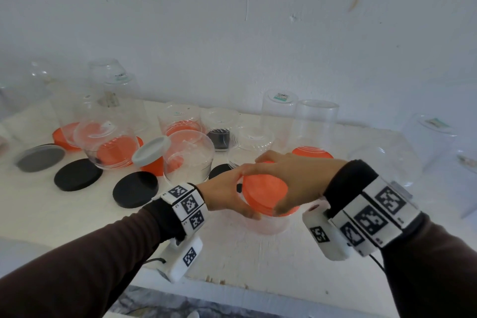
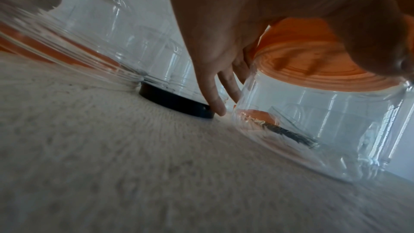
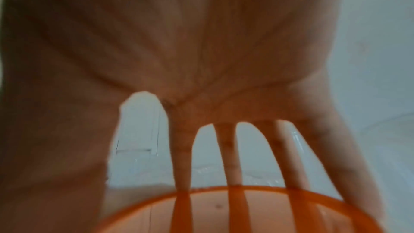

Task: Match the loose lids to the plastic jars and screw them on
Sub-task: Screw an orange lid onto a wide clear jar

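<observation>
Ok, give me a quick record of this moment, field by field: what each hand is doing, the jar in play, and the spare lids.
right hand: fingers curled over the orange lid
left hand: holds the clear jar by its side
lid: sitting on the jar mouth; how tight cannot be told
spare lids: black lid, grey lid
surface: white shelf

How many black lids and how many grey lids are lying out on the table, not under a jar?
Black lids: 3, the last one half hidden
Grey lids: 2, the lighter one leaning tilted
Total: 5
</observation>
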